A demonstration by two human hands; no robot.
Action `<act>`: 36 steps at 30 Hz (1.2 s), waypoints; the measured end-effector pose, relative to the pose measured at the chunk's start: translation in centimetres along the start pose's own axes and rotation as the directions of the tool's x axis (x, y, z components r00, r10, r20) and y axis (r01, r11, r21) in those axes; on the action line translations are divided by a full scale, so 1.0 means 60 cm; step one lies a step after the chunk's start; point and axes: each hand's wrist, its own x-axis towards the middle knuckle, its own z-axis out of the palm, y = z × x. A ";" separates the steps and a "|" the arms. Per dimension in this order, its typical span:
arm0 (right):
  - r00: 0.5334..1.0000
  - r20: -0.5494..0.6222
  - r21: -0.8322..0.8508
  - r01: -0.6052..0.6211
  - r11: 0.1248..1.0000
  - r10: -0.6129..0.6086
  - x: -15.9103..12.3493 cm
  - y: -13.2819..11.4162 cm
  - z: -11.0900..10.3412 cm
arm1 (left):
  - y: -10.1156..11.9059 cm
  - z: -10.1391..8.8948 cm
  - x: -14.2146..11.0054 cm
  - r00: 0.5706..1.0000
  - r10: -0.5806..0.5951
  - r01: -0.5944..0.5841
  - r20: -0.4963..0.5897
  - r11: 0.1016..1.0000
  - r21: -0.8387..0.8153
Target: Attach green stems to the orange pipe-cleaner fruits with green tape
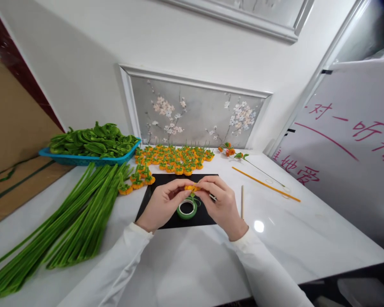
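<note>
Both my hands are raised over a black mat (153, 200) on a white table (275, 230). My left hand (163, 202) and my right hand (219, 200) pinch the two ends of a small orange pipe-cleaner piece (192, 187) between thumb and fingers. A bit of green hangs under the piece. Just below it, a roll of green tape (187, 209) lies flat on the mat between my hands.
A bundle of long green pipe cleaners (70, 221) lies at left. A blue tray (83, 159) holds green leaf shapes. Several orange flower pieces (173, 160) are heaped behind the mat. A flower stem (240, 156), an orange stick (265, 184) and a wooden stick (242, 201) lie at right.
</note>
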 end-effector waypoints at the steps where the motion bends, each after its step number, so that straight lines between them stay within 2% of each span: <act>1: 1.000 0.005 -0.010 0.013 1.000 -0.013 -0.001 0.001 0.000 | -0.001 0.001 0.000 1.000 0.012 -0.012 -0.006 1.000 0.012; 5: 0.999 0.021 -0.067 0.044 0.997 -0.043 -0.002 0.003 -0.001 | -0.005 0.003 -0.001 0.999 0.041 -0.040 -0.029 0.998 0.044; 18: 0.999 0.052 -0.135 0.021 0.991 -0.014 -0.007 -0.001 0.009 | -0.013 0.009 -0.004 0.990 0.126 -0.123 -0.057 0.990 0.066; 23: 0.999 0.044 -0.094 0.032 0.995 -0.028 -0.005 0.002 0.005 | -0.009 0.013 -0.005 0.989 0.115 -0.110 -0.093 0.992 0.057; 30: 0.998 0.045 -0.063 0.044 0.997 -0.041 -0.005 0.003 0.000 | -0.009 0.009 -0.006 0.992 0.116 -0.111 -0.056 0.990 0.082; 36: 0.997 0.064 -0.030 0.041 0.999 -0.039 -0.004 -0.002 -0.002 | -0.006 0.012 -0.005 0.987 0.140 -0.131 -0.080 0.985 0.113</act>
